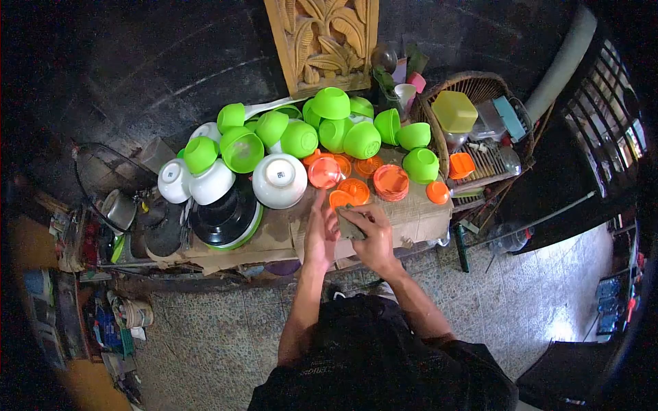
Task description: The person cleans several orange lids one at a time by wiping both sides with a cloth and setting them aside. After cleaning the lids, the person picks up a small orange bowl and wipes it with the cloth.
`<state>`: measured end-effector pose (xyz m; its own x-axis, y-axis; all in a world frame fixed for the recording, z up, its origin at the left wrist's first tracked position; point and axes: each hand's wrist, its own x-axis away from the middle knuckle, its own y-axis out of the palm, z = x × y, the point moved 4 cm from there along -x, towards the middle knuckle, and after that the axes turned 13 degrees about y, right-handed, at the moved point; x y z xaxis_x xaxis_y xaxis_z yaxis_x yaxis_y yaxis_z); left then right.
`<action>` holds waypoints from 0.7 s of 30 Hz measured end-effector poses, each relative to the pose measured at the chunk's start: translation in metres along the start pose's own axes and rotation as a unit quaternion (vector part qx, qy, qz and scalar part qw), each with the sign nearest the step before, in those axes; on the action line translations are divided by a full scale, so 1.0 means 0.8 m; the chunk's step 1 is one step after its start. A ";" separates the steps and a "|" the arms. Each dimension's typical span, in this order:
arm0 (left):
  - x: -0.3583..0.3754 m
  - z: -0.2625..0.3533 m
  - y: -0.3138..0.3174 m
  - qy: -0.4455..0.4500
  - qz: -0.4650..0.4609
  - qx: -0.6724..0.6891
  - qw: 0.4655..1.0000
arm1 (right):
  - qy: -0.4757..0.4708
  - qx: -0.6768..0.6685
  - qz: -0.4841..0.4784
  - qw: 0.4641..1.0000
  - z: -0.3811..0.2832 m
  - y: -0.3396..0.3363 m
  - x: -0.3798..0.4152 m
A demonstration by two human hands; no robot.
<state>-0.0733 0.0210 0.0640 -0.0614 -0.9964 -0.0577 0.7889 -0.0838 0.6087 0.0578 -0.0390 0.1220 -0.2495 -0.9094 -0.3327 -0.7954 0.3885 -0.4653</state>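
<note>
My right hand (373, 238) is closed on a flat grey-brown piece, perhaps a cloth (351, 225), which hangs below its fingers. Beside it, my left hand (321, 236) points forward with fingers stretched out, its palm turned toward the right hand; no grip shows. Just beyond both hands lies an orange lid (338, 198), partly covered by my right fingers. Around it are a ribbed orange piece (355, 189), a stack of orange lids (391, 182) and an orange lid with a knob (323, 171). A large white bowl (279, 181) sits upside down to the left.
Green bowls (299, 139) crowd the back of the cardboard-covered table (418, 222). A black round lid or tray (225, 214) lies at the left, near a metal pot (118, 208). At the right stands a wicker basket (507, 89) holding a yellow container (454, 111).
</note>
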 end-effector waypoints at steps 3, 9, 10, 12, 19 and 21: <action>0.013 0.008 0.013 -0.114 -0.017 0.151 0.982 | -0.043 0.067 -0.018 0.997 -0.001 0.008 0.003; 0.003 -0.017 -0.019 -0.086 -0.058 0.143 0.984 | -0.079 0.079 -0.090 0.990 -0.016 0.023 0.003; 0.003 -0.016 -0.018 -0.086 -0.057 0.143 0.984 | -0.078 0.074 -0.106 0.989 -0.016 0.024 0.003; 0.001 -0.016 -0.017 -0.096 -0.009 0.152 0.984 | -0.069 0.071 -0.114 0.989 -0.004 0.027 0.004; -0.001 -0.041 -0.029 -0.123 -0.008 0.106 0.987 | 0.053 0.130 0.010 0.990 0.019 0.012 -0.010; -0.001 -0.043 -0.021 -0.115 -0.067 0.113 0.985 | 0.062 0.121 0.028 0.990 0.016 0.013 -0.016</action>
<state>-0.0658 0.0236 0.0266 -0.3119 -0.9500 0.0152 0.6094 -0.1878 0.7703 0.0600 -0.0216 0.1111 -0.3671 -0.8911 -0.2668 -0.6265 0.4488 -0.6373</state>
